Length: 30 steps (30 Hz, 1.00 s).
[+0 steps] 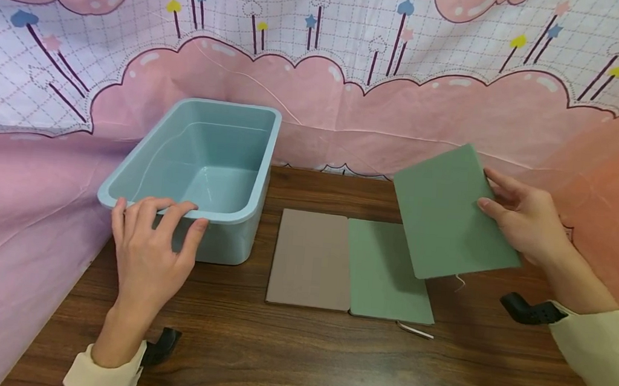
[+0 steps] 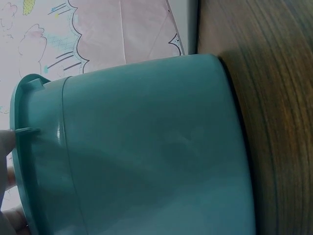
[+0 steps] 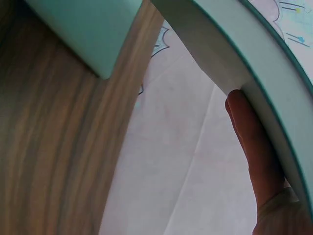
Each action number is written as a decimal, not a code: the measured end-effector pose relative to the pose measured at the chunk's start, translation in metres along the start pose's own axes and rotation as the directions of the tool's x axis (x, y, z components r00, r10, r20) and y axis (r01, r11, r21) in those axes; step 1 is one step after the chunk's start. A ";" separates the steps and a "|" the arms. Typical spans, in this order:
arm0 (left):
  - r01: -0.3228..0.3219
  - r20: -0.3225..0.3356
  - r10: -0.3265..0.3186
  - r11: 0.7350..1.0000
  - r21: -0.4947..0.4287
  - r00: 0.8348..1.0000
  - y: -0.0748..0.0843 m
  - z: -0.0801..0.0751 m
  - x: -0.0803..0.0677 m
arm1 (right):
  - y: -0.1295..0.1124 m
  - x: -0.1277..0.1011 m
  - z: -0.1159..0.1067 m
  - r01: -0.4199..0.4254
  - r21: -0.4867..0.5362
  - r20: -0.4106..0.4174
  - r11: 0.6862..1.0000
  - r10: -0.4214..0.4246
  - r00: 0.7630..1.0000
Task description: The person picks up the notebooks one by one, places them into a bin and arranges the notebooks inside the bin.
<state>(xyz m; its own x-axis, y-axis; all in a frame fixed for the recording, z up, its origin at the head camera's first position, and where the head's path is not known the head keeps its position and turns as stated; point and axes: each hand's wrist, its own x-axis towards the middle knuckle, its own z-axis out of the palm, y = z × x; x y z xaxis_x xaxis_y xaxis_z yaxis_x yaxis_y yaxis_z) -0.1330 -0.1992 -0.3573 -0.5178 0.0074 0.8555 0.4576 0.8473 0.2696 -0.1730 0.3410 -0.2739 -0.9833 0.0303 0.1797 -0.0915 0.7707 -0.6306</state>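
My left hand (image 1: pixel 152 253) grips the near rim of a light blue plastic bin (image 1: pixel 231 241), fingers over the edge and thumb on the outside. In the left wrist view the bin's wall (image 2: pixel 151 147) fills most of the picture, and fingertips touch its rim. Off to the right, my right hand (image 1: pixel 531 219) holds a green notebook (image 1: pixel 449 219) by its right edge, tilted above the table. The right wrist view shows its pale page edges (image 3: pixel 281 98) between green covers. Below it lie a second green notebook (image 1: pixel 384 278), partly covered, and a grey-brown notebook (image 1: pixel 312 260), side by side.
The bin stands on the left of a dark wood table (image 1: pixel 286 355); no contents show inside. A ribbon end (image 1: pixel 415 330) sticks out below the lying green notebook. A pink patterned cloth (image 1: pixel 348 117) hangs behind the table and along its left side.
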 end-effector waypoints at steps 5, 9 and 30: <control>0.005 -0.002 -0.005 1.000 0.002 1.000 0.001 0.002 0.000 | -0.015 0.010 0.001 0.020 0.013 -0.006 1.000 -0.019 1.000; 0.011 -0.004 -0.011 1.000 0.004 1.000 0.002 0.004 -0.001 | -0.028 0.016 0.003 0.044 0.007 -0.012 0.999 -0.044 0.999; 0.012 -0.007 -0.012 1.000 0.010 1.000 0.005 0.004 0.000 | -0.094 0.029 0.021 0.152 0.103 -0.045 0.983 -0.148 0.988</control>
<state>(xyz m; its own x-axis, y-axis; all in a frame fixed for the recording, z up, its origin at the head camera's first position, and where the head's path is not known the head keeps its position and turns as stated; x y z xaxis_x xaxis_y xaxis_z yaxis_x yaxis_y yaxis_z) -0.1336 -0.1923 -0.3579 -0.5184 -0.0065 0.8551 0.4440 0.8526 0.2756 -0.1966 0.2563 -0.2254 -0.9508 -0.0548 0.3049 -0.2552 0.6966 -0.6705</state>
